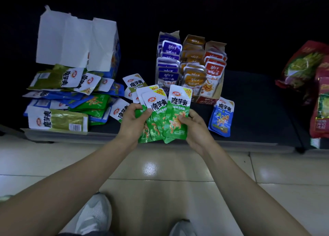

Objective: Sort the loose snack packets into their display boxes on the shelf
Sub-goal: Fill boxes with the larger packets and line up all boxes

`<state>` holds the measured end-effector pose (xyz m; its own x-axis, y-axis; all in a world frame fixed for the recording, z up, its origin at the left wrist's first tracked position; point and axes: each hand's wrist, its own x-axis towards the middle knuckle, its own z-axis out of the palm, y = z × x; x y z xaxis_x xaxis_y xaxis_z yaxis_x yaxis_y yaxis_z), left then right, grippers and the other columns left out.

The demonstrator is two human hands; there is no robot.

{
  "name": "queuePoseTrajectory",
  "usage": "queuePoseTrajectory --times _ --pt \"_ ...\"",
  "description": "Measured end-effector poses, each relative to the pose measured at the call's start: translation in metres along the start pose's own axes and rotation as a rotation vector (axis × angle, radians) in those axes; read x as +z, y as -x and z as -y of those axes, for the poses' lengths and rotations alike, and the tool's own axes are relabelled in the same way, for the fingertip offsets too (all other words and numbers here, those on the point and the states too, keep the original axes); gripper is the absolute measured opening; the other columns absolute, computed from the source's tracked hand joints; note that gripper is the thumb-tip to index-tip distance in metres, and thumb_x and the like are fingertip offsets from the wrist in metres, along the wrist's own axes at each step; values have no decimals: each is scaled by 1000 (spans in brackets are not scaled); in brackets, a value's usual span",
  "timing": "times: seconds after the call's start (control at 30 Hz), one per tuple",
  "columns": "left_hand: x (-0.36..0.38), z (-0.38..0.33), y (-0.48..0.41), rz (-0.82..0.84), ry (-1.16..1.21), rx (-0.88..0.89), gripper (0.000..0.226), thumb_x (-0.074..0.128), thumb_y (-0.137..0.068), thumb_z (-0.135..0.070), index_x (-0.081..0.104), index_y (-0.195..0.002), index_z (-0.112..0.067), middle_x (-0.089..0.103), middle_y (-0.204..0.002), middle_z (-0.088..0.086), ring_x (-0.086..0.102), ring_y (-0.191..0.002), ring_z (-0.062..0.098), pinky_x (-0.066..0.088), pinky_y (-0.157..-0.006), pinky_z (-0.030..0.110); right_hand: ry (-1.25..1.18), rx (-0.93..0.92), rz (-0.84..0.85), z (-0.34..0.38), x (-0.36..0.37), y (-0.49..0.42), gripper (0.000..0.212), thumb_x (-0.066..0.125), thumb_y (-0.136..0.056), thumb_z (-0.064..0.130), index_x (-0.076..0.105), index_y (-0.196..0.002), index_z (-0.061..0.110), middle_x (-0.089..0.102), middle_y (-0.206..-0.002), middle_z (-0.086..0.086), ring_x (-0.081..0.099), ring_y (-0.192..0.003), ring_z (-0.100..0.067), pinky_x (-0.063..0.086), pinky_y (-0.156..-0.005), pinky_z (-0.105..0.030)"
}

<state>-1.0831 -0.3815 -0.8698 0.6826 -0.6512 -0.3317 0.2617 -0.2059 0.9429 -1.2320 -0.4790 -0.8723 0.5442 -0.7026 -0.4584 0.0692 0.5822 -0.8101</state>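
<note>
So both hands were up over the shelf edge with a fan of green packets (157,109) between them. Left hand (132,119) had its fingers curled round the left side of the fan, thumb pressed on the front. Right hand (195,127) was pinching the frontmost packet (178,109) at its lower right edge, thumb on top, other fingers tucked behind.

From the hands, the loose pile (71,97) of green, blue and olive packets lay at about 9 o'clock on the dark shelf (252,100), with a torn-open white box (76,41) standing behind it at 10 o'clock. Up at 12 to 1 o'clock stood three display boxes (218,90) side by side, holding purple packets (168,65), orange packets (193,65) and red packets (214,67). A small stack of blue packets (221,118) lay near the right hand at 3 o'clock, and big red bags (306,66) sat well off at 2 o'clock. Tiled floor (160,173) and grey shoes (96,214) at 6 o'clock.
</note>
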Motion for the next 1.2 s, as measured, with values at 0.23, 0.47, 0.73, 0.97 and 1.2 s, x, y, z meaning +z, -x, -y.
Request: queuePoseTrajectory --times 0.23,0.47,0.73,0.97,1.2 --pt "3 -6 9 89 -49 55 16 59 -95 -26 48 -87 -20 58 -93 14 55 -78 24 50 -70 41 82 107 137 -3 11 9 34 47 -99 2 49 -133 4 63 -124 -17 64 -105 -27 54 -90 -46" --pt "9 -1 13 194 -183 27 51 48 -95 -42 21 -136 -30 44 -136 8 48 -126 24 41 -106 48 115 160 221 -10 25 7 30 46 -99 4 53 -128 6 67 -110 -10 67 -91 -19 55 -85 -38" --pt "-56 -3 -8 -64 -763 131 20 52 -96 -11 62 -112 -8 62 -100 7 55 -86 21 39 -70 28 418 55 13 0 23 -21 24 51 -95 4 55 -119 6 67 -98 -6 65 -77 -12 54 -65 -24" --pt "-63 1 -4 -12 -449 -167 34 48 -97 -10 50 -131 -7 59 -92 8 53 -85 22 42 -77 33 661 176 156 -5 69 -47 37 54 -92 5 49 -127 16 64 -104 -3 63 -83 -12 50 -65 -24" --pt "-57 -5 -2 -56 -37 -276 23 45 -98 -2 51 -119 -7 58 -87 6 57 -86 19 49 -90 34 491 206 149 -3 64 -43 23 47 -94 -3 60 -106 11 68 -89 -4 65 -70 -13 55 -61 -24"
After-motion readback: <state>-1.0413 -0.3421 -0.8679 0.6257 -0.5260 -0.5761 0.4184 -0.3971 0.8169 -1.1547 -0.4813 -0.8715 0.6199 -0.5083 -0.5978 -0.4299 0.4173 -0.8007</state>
